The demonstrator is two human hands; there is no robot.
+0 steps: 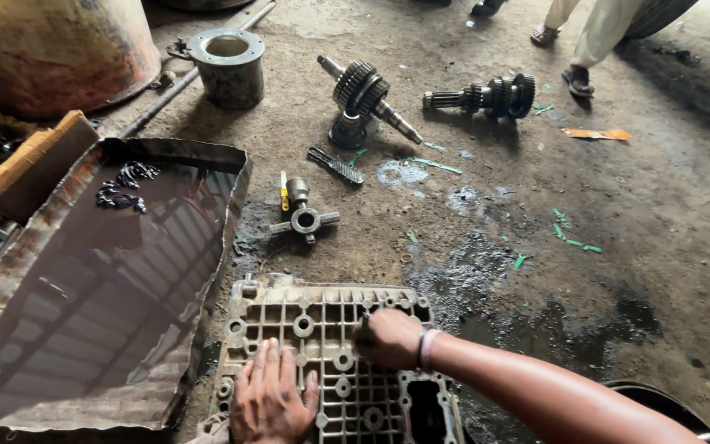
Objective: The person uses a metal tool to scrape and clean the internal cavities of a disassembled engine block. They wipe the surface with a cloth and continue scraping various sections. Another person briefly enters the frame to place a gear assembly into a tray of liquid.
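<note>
A view looking down at a dirty, oil-stained concrete floor. At the near edge lies a grey cast-metal cover plate with a grid of ribs and round bosses, flat on the floor. The left hand rests palm down on the plate's near left part, fingers spread flat and holding nothing. The right hand is closed in a fist on the plate's middle, reaching in from the right with a bracelet on its wrist; something small and dark seems to stick up from the fist, but what it grips cannot be made out.

Just left of the plate sits a wide, rusty sheet-metal tray filled with dark oily liquid, with a clump of small black parts at its far end. Beyond the plate, a small metal cross-shaped joint piece lies on the floor. Farther off are a long shaft carrying toothed gears, a second geared shaft lying on its side to its right, and a grey metal cylinder sleeve with a flange to the left. At the far right, another person's sandalled feet stand well apart from the work.
</note>
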